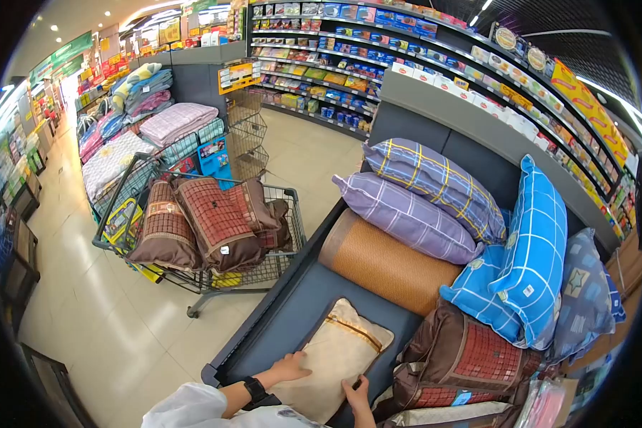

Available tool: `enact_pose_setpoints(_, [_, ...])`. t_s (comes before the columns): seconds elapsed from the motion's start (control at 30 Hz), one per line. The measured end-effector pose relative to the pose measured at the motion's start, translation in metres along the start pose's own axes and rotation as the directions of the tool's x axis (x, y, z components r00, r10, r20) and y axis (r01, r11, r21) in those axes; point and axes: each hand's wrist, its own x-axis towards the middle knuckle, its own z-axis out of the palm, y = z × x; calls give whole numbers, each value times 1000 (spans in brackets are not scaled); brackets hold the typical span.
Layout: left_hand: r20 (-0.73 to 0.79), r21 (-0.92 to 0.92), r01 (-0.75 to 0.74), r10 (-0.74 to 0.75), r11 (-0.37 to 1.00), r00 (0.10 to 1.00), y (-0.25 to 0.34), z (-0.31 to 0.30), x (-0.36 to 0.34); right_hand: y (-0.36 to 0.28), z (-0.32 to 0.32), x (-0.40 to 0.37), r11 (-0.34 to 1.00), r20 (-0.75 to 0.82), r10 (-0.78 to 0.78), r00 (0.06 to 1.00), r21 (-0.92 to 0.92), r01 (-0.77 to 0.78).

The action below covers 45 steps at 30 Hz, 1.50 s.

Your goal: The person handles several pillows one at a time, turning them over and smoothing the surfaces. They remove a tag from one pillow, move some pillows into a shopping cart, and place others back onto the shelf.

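Observation:
A cream pillow [347, 335] with a gold-brown band near its far end lies flat on the dark grey display surface [285, 314] in front of me. My left hand [290, 368], below a black wristwatch, rests on its left side with the fingers stretched out over the fabric. At the right edge of the pillow, my right hand [358, 394] grips the side, thumb over the top; its lower fingers are partly hidden. Beyond the pillow lies a rolled tan woven mat [385, 260]. Brown pillows with red checked panels [481, 353] are piled just right of my right hand.
Purple plaid pillows [414, 217] and blue checked pillows [531, 250] are stacked at the back right. Left of the display stands a shopping cart [292, 246] loaded with brown-red pillows [217, 221]. Behind it is a wire bin [132, 192] of folded bedding. Stocked shelves [321, 64] line the back.

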Motion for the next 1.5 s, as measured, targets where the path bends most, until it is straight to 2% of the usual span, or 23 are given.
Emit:
enact_pose_setpoints(0.03, [-12,4,25,-25,1000,1000,1,2,1,-8,0,-4,1000,3,1,1000,-4,-1])
enact_pose_setpoints(0.1, [-24,8,52,-51,999,998,2,3,4,-17,0,-5,949,-126,155,980,294,-112])
enact_pose_setpoints(0.2, [-37,-13,63,-63,998,997,2,6,18,-1,-15,17,929,31,78,996,361,-84])
enact_pose_setpoints(0.27, [-141,-78,30,-41,996,989,-2,13,21,4,-11,19,909,-30,154,988,397,-130])
enact_pose_setpoints(0.33, [-113,-142,75,-91,987,989,5,7,24,11,-7,23,882,-88,234,968,438,-173])
enact_pose_setpoints(0.4, [-87,-205,117,-137,972,987,11,-2,26,23,-5,33,963,-116,-136,984,217,158])
enact_pose_setpoints(0.43, [-25,-279,108,-120,954,992,15,-8,27,2,-8,21,962,-117,-136,984,222,159])
enact_pose_setpoints(0.53, [19,-480,50,-46,876,999,12,-5,37,-75,-26,-38,872,-5,-455,890,197,447])
enact_pose_setpoints(0.6, [-2,-596,-5,5,803,1000,16,-8,38,-109,-31,-68,856,6,-494,869,178,485])
enact_pose_setpoints(0.67, [-83,-804,-200,228,559,970,41,-31,28,-137,-40,-91,798,36,-598,801,122,591])
enact_pose_setpoints(0.7, [-78,-806,-195,227,558,971,48,-38,29,-145,-43,-98,801,36,-594,804,120,586])
enact_pose_setpoints(0.77, [-209,-873,-353,398,336,893,59,-51,29,-159,-43,-110,472,20,-881,473,95,876])
enact_pose_setpoints(0.8, [-201,-876,-344,394,337,897,58,-57,34,-165,-51,-112,375,113,-921,372,-1,927])
enact_pose_setpoints(0.9, [-203,-905,-335,427,262,881,58,-76,47,-166,-57,-115,371,275,-874,400,-152,916])
enact_pose_setpoints(0.93, [-217,-872,-374,433,317,875,60,-84,42,-172,-50,-111,426,165,-898,409,82,901])
enact_pose_setpoints(1.0, [-270,-827,-452,469,335,841,75,-101,30,-162,-46,-95,446,114,-893,435,99,889])
enact_pose_setpoints(1.1, [-254,-821,-440,457,364,852,67,-103,25,-155,-44,-92,444,9,-894,448,152,883])
enact_pose_setpoints(1.17, [-289,-792,-463,423,398,859,90,-117,-12,-157,-45,-98,647,96,-759,644,221,730])
enact_pose_setpoints(1.3, [-357,-776,-558,525,293,773,99,-134,-47,-151,-41,-82,639,147,-768,624,104,762])
enact_pose_setpoints(1.37, [-380,-667,-678,642,308,666,96,-143,-55,-142,-38,-65,762,250,-637,729,67,644])
enact_pose_setpoints(1.4, [-332,-563,-660,595,498,732,93,-147,-60,-135,-33,-53,761,252,-638,727,66,645])
enact_pose_setpoints(1.47, [-313,-542,-631,563,555,765,91,-153,-62,-109,-19,-19,864,234,-487,841,271,425])
enact_pose_setpoints(1.5, [-291,-517,-597,530,614,796,89,-156,-64,-90,-10,3,864,238,-488,840,272,424])
